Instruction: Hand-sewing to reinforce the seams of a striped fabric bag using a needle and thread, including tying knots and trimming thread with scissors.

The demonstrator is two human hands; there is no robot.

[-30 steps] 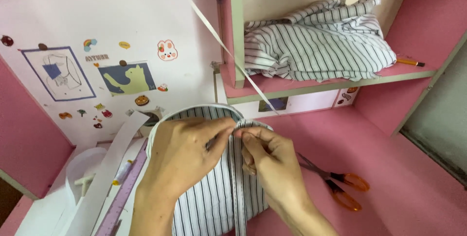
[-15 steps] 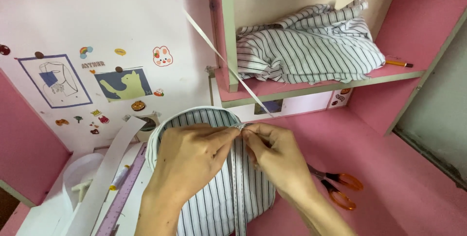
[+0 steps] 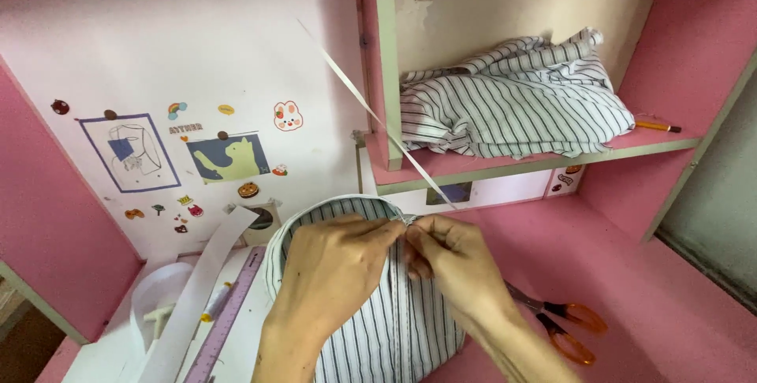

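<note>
A blue-and-white striped shirt piece (image 3: pixel 394 328) with a curved collar edge lies on the pink table in front of me. My left hand (image 3: pixel 335 272) pinches the collar's top edge from the left. My right hand (image 3: pixel 457 265) pinches the same edge from the right, fingertips meeting the left hand's at the rim. A thin white tape (image 3: pixel 347 83) runs diagonally from the top of the view down to where my fingers meet.
Orange-handled scissors (image 3: pixel 564 324) lie on the pink table to the right. A folded striped cloth (image 3: pixel 512 107) and a pencil (image 3: pixel 658 127) rest on the shelf. A white tape roll (image 3: pixel 162 304), a purple ruler (image 3: pixel 225 320) and a stickered white board (image 3: pixel 197 115) are at left.
Both hands have kept their pinch on the collar edge, shifting slightly along the rim. The view has tilted up a little, so the shelf sits lower in frame.
</note>
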